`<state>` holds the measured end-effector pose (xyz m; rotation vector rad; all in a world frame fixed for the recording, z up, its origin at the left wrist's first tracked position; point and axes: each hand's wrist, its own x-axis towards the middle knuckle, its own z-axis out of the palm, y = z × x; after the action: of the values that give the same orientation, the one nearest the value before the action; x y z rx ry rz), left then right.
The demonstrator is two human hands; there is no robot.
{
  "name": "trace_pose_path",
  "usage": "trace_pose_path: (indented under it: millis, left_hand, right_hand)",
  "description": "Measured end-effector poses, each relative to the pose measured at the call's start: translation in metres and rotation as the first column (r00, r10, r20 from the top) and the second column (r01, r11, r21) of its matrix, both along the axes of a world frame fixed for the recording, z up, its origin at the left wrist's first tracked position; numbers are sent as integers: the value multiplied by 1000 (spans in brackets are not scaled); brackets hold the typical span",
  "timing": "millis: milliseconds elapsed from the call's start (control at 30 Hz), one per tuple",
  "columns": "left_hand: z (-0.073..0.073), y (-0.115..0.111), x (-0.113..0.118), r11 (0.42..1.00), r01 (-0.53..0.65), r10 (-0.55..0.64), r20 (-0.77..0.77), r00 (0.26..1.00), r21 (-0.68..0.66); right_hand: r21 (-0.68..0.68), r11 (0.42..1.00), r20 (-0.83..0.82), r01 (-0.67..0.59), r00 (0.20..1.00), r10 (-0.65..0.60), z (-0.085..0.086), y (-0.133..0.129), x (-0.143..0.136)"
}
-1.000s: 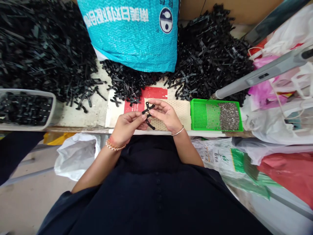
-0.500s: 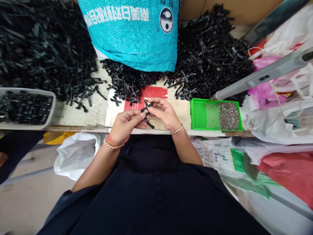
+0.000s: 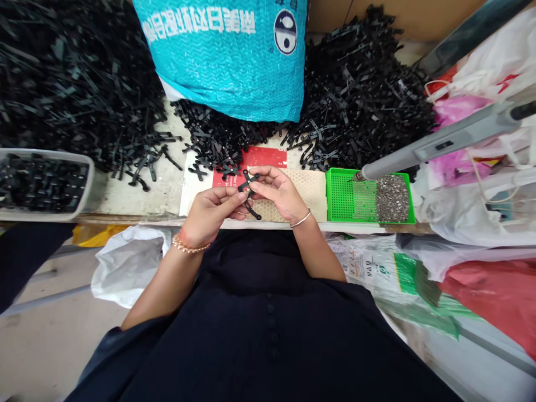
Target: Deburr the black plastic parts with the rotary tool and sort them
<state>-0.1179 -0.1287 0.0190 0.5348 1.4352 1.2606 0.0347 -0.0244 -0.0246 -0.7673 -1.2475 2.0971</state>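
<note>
Between my two hands, over the bench's front edge, is a small black plastic linkage (image 3: 253,211) of crossed arms with rounded ends. My left hand (image 3: 211,215) pinches it from the left between thumb and fingers. From the other side my right hand (image 3: 278,192) grips it near the crossing, thumb on top. The fingers hide part of its middle. Beneath lies a pale, dimpled mat (image 3: 310,192), with a red printed card (image 3: 268,158) behind. Right of the mat stands a green perforated tray (image 3: 341,195) with small metal pieces (image 3: 392,198) heaped in its right part.
A grey electric screwdriver (image 3: 419,153) slants over the tray, its tip above it. Black parts pile up at the left (image 3: 84,84) and right (image 3: 364,95). A blue woven bag (image 3: 230,67) stands between. At left is a clear tub (image 3: 86,192); below hangs a white sack (image 3: 125,265).
The black linkage has tilted slightly and shifted a little left in my fingers. Both hands keep their hold. The screwdriver has swung left, its tip now farther over the green tray.
</note>
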Motion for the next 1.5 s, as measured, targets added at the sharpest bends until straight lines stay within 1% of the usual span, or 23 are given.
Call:
trace_pose_path:
  millis: [100, 167, 267, 367, 500, 633, 700, 767, 833, 933, 1000, 1067, 1167, 1267, 1433, 1500]
  left_hand:
    - [-3, 2, -1, 998, -69, 68, 21, 997, 11]
    - [-6, 4, -2, 991, -126, 126, 8, 992, 54]
    - [-14, 5, -3, 974, -187, 191, -19, 981, 132]
    - [-23, 6, -1, 959, -229, 233, -5, 972, 168]
    - [-31, 8, 4, 943, -285, 281, 50, 959, 171]
    - [-31, 10, 6, 934, -335, 320, 131, 939, 124]
    - [-29, 10, 4, 948, -315, 300, 185, 936, 53]
    - [-26, 10, 3, 966, -258, 255, 231, 939, -21]
    - [-24, 9, 2, 973, -226, 232, 249, 940, -53]
    - [-21, 10, 7, 970, -242, 241, 235, 942, -22]
    - [-20, 15, 14, 971, -240, 232, 248, 940, 1]
    - [-19, 21, 23, 976, -216, 206, 295, 933, 3]
    - [-19, 32, 38, 994, -111, 108, 373, 921, -16]
    - [-18, 42, 53, 1000, -23, 17, 398, 917, 10]
    - [-15, 49, 76, 994, -9, -35, 390, 920, 112]
    - [-14, 50, 83, 989, -27, -30, 377, 926, 144]
  right_hand:
    - [-21, 1000, -1, 17, 1000, -17, -2, -1, 1]
    - [-41, 999, -10, 32, 999, -33, -2, -2, 2]
    - [-55, 998, -16, 37, 999, -38, -2, -5, 2]
    - [-49, 997, -22, 54, 998, -55, 0, -8, 2]
    - [-45, 994, -25, 96, 995, -97, 1, -11, 1]
    - [-55, 993, -13, 103, 994, -104, -1, -16, 0]
    - [-46, 994, -13, 104, 994, -105, -3, -18, 0]
    - [-30, 994, -21, 105, 994, -106, -4, -21, 1]
    - [-13, 996, -31, 89, 996, -89, -5, -24, 3]
    - [20, 997, -54, 77, 996, -76, -5, -27, 11]
    - [36, 993, -66, 112, 992, -110, -5, -28, 18]
    - [39, 987, -63, 159, 986, -156, -3, -26, 26]
    - [38, 970, -43, 241, 970, -239, -1, -24, 41]
    - [59, 941, -9, 334, 943, -334, 1, -22, 56]
    - [111, 899, 61, 423, 900, -431, 5, -19, 77]
    - [119, 891, 77, 437, 891, -448, 6, -17, 81]
